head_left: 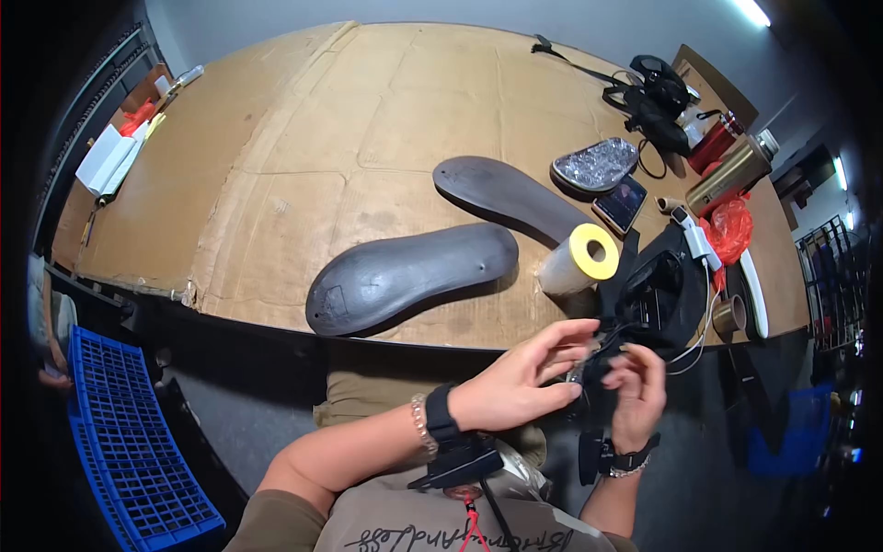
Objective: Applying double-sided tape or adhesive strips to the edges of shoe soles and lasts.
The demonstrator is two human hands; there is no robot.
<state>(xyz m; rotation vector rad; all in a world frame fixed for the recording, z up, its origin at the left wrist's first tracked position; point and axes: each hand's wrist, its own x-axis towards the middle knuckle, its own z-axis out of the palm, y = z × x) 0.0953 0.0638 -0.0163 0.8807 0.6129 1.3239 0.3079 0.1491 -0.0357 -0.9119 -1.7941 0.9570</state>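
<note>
My left hand (pixel 524 379) reaches in at the table's front edge, its fingers stretched out and its thumb apart from them. Right beside it, my right hand (pixel 638 394) is raised with bent fingers, partly smeared by motion; whether they hold anything does not show. A small dark thing with thin cords, too blurred to name, is between the hands. Nearest to them on the table are a roll with a yellow end (pixel 593 252) and a black strapped bag (pixel 658 285). Farther left lie two dark grey shoe soles (pixel 405 274), one behind the other.
Cardboard covers the table (pixel 303 138). At the right are a phone (pixel 622 202), a plastic-wrapped pad (pixel 596 166), a gold flask (pixel 733 173), a red bottle (pixel 716 143), a red bag (pixel 730 230) and a white cable. A blue plastic crate (pixel 143 442) stands lower left.
</note>
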